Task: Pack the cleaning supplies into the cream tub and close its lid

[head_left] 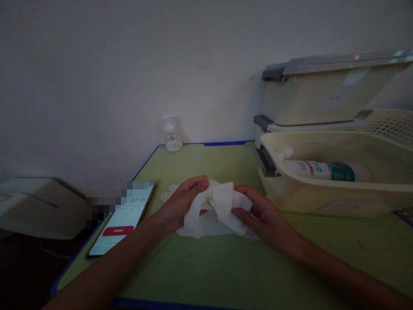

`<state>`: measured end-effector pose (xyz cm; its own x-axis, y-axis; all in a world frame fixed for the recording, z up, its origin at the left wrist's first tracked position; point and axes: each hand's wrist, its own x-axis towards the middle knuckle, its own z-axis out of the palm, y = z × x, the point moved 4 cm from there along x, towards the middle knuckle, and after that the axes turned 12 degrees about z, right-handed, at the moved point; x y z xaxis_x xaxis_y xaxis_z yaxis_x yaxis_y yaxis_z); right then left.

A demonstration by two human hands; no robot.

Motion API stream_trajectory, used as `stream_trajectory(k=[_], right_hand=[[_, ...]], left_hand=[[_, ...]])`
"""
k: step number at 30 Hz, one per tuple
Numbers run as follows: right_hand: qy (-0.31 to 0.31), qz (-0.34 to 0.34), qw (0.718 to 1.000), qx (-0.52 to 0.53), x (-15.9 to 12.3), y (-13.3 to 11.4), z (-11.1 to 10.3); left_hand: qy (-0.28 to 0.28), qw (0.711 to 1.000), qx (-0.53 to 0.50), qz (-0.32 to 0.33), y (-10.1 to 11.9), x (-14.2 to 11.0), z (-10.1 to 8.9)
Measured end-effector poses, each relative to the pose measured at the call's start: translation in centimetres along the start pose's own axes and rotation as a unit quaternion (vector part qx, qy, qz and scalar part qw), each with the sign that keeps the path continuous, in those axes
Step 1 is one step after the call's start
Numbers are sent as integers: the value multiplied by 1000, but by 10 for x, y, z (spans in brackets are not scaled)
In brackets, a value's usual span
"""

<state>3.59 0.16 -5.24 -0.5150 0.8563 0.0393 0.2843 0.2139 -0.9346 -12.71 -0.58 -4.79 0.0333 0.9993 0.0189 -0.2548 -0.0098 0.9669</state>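
Note:
A white bandage [223, 200] hangs in loose folds and loops between my two hands, just above the table. My left hand [180, 202] grips one side of it, thumb and fingers pinched at the top edge. On the other side, my right hand [258, 213] holds a thicker, bunched part between thumb and fingers. Rounded pale finger-like shapes, like those of a white glove [166, 196], show behind my left hand. More thin white material spreads on the table under the bandage, and its full outline is hidden.
A phone [121, 219] showing a timer lies at the left edge of the green table [206, 275]. A clear pump bottle [173, 137] stands at the back. On the right, an open cream bin [322, 200] holds a white-and-green bottle [322, 170], before stacked lidded boxes [322, 94].

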Motion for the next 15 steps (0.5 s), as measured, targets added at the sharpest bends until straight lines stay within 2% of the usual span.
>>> stream_trajectory(k=[5, 8, 13, 15], right_hand=[[6, 29, 995, 93, 4, 3, -10], [-4, 48, 988, 144, 4, 3, -13], [-21, 68, 986, 151, 1, -3, -12], [-22, 74, 986, 150, 0, -5, -11]], left_hand=[[-34, 999, 16, 29, 7, 0, -4], [-58, 994, 80, 40, 8, -2, -1], [-92, 969, 184, 136, 10, -7, 11], [-99, 971, 183, 119, 6, -10, 13]])
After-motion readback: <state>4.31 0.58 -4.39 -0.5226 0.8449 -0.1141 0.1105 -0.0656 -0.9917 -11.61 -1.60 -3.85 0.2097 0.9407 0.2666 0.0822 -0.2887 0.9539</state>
